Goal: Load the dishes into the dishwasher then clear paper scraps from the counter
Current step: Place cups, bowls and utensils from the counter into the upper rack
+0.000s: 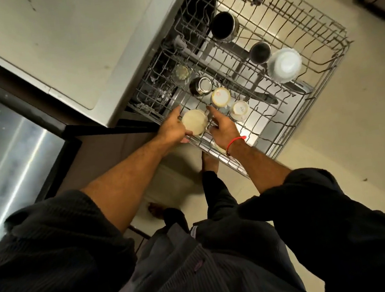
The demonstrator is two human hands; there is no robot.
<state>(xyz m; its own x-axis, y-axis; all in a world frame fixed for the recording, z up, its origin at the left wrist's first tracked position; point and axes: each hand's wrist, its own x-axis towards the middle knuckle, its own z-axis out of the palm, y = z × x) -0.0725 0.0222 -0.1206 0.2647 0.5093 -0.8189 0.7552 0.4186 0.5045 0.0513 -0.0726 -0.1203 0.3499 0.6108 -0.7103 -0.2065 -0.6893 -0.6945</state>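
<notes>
A person leans over a pulled-out dishwasher rack (319, 38), and both hands are down at its near corner. Between them sits a pale cup (194, 122), turned bottom up on the wires. The left hand (172, 130) is pressed against the cup's left side, with its fingers lying long and fairly straight along it, so it looks like it is steadying the cup and not squeezing it. The right hand (223, 129) (the one with the red string (235, 143) at the wrist) is just beside the cup on the other side, fingers loose and spread, holding nothing. So the cup lies right in the gap between the two hands, and the left hand is the one that touches it. Further along the rack stand two more upside-down cups (221, 96), a shiny metal cup (200, 86), a glass (182, 72), two dark metal pots (224, 26) and a stack of white bowls (285, 65). I think the cup is being settled into its spot. The counter (62, 40) up on the left shows no paper scraps here, so that job likely comes later.
</notes>
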